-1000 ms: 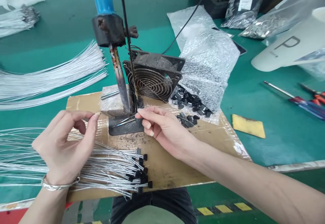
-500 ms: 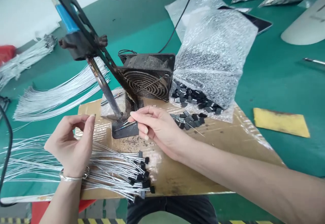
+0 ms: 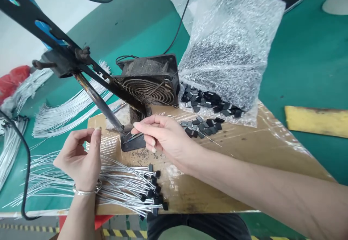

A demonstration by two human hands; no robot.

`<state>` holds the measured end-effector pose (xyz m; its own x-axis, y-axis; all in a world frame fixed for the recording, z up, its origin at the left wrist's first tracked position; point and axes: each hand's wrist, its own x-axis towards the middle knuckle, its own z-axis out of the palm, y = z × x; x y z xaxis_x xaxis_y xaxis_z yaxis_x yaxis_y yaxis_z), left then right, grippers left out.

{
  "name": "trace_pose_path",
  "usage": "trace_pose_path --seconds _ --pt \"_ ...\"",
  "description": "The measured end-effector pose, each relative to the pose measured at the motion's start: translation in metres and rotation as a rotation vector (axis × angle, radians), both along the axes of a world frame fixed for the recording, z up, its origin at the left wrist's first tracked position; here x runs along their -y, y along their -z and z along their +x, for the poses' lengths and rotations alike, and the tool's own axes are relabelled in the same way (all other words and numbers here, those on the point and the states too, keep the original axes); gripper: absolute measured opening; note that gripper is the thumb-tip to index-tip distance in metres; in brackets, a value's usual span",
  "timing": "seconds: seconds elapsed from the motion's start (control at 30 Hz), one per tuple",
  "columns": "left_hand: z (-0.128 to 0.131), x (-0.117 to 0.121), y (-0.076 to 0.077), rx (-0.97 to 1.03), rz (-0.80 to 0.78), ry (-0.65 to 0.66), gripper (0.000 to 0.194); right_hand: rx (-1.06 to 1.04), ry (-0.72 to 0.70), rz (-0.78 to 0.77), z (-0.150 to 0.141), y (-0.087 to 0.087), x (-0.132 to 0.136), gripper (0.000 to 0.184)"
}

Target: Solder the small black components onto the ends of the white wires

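Observation:
Near the soldering iron, my right hand is closed in a pinch, a thin silvery wire trailing from behind it over a small pile of black connectors. Its fingertips are just right of the soldering iron's tip, above a small dark plate. My left hand is closed too, thumb pressed to index finger; whatever is between them is hidden or too small to make out. Below and right of it lie white cables ending in black connectors.
A black stand slants over the upper left. Behind the iron stands a dirty fan. A bubble-wrap bag of connectors lies on the cardboard. There are also a yellow sponge, a loose cable bundle and a black cord.
The camera view has shifted, so the stand sits further left and the sponge further right. Both hands keep their pinches, with little movement beside the iron.

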<state>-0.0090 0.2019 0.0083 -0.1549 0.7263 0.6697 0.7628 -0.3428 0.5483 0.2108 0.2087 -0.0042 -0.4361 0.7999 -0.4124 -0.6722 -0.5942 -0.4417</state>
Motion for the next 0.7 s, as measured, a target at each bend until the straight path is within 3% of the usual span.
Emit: trace_pose_path --seconds 0.7 --pt "0.0020 -0.0011 -0.0008 -0.031 -0.001 -0.025 0.010 -0.020 0.006 -0.030 0.0009 -0.0032 -0.0026 0.029"
